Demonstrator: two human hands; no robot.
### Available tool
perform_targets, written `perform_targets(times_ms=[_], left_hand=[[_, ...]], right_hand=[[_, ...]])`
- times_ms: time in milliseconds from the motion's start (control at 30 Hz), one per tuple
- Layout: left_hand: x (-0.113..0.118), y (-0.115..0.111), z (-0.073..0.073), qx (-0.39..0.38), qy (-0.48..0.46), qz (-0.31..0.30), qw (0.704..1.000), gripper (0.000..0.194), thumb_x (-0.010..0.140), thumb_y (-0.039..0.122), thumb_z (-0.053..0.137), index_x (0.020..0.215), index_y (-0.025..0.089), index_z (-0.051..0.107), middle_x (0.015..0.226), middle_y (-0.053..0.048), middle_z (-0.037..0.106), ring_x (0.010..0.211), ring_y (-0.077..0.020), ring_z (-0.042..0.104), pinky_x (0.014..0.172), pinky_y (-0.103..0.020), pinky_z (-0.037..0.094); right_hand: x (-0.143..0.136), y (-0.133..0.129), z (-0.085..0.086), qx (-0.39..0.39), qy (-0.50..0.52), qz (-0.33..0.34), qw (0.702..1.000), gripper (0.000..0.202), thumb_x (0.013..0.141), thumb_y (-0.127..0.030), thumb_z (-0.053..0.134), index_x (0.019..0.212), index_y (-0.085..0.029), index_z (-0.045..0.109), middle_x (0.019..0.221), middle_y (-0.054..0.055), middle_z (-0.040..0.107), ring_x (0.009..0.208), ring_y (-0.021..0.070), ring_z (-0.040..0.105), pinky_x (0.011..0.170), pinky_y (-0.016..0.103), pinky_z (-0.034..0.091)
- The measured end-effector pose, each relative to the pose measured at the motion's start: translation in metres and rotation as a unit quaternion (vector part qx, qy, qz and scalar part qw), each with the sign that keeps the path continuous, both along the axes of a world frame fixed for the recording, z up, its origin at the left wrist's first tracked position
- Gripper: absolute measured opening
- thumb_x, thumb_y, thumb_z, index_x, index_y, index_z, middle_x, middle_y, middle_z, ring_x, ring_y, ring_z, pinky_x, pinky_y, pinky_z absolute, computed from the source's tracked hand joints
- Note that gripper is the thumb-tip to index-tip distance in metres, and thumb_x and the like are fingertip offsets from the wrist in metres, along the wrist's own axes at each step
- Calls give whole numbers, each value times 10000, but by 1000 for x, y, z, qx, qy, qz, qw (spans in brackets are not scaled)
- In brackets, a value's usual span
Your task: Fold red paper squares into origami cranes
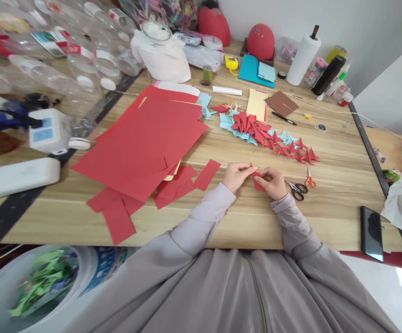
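While both hands pinch it | left hand (234, 175) | right hand (273, 181) | red paper piece (257, 183) corner points up-left, away from body

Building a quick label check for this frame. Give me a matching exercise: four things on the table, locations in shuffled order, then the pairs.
Things:
1. small red paper piece
2. scissors
3. phone
4. paper towel roll

Places:
A. standing upright at the far edge of the table
B. lying flat near the front right corner
C. held between the left hand and right hand
D. lying just right of the right hand

Pairs: 1-C, 2-D, 3-B, 4-A
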State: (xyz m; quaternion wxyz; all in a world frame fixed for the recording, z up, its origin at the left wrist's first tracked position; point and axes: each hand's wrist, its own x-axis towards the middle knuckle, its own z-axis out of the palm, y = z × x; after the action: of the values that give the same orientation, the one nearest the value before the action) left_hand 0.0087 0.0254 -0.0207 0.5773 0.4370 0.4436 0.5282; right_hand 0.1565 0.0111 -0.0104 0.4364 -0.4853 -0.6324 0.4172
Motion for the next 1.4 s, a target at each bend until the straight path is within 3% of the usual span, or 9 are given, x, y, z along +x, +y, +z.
perform_targets(times_ms=[133,367,633,1000,1200,1400], left_hand=[[1,-1,3,2,7,-2,1000,227,615,377,747,670,157,731,653,-8,688,633,-137,584,648,-261,448],[1,-1,3,-17,-9,-2,1000,243,592,365,763,718,158,742,704,-30,707,688,-166,610,698,-289,469],[0,-1,4,1,5,-8,1000,202,610,351,744,684,163,737,689,-9,693,686,-158,595,697,-279,456],[0,-1,6,17,-18,-20,999,151,636,325,726,626,174,720,623,9,650,652,-136,565,660,-258,436],[0,-1,6,26,-18,-33,999,169,653,337,718,650,168,727,673,-3,669,694,-141,579,687,-264,438],[4,-3,7,-21,-64,35,997,168,541,277,789,642,163,720,660,-20,686,645,-139,592,681,-281,460]], right_hand=[[0,-1,0,36,-17,-5,999,129,697,-292,673,695,-175,619,684,16,667,619,132,592,613,275,486],[1,-2,0,198,-155,-62,966,58,737,-223,620,684,-200,618,652,13,644,630,149,592,629,291,475],[2,-1,1,227,-183,-35,956,79,784,-243,603,805,-191,659,665,20,632,631,150,580,628,291,463],[3,-1,1,168,-133,-22,977,117,804,-277,604,751,-197,671,688,33,672,655,155,603,650,298,464],[4,1,1,81,-41,-16,996,135,757,-315,651,707,-190,658,688,26,681,655,153,616,652,293,480],[3,2,2,12,12,-4,1000,225,707,-398,686,664,-180,649,652,22,661,620,139,582,613,277,466]])
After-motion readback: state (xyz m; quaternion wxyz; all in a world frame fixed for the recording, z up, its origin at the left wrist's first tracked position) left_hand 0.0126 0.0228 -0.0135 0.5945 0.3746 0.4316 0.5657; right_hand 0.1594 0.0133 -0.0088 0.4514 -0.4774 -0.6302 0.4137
